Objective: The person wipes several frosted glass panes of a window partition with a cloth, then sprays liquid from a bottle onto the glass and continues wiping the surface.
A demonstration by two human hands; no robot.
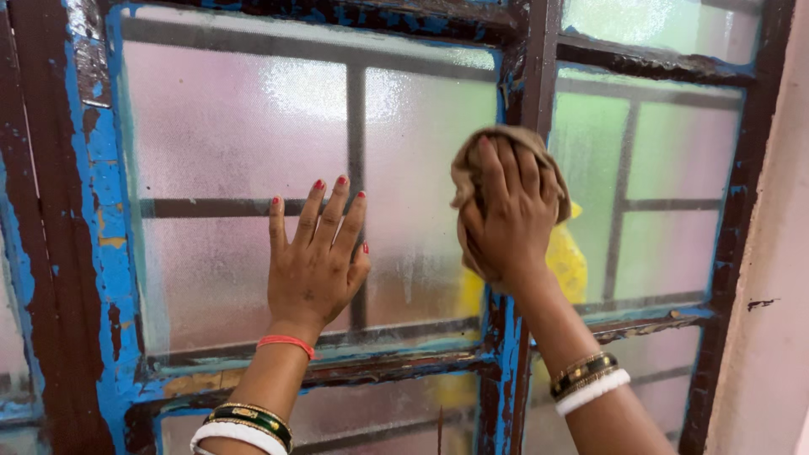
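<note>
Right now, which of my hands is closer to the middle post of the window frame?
Right. The right hand, pressing a brown cloth, overlaps the middle post. The left hand lies flat on the left frosted pane, farther away.

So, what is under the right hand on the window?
Under the right hand is a crumpled brown cloth, pressed on the frosted glass near the window frame. The part under the palm is hidden.

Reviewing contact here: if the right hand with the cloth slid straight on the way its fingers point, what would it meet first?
The right hand presses a brown cloth on the frosted pane, fingers pointing up. Going straight up, it would probably first meet the peeling blue-and-brown frame bar above; only glass shows between.
</note>
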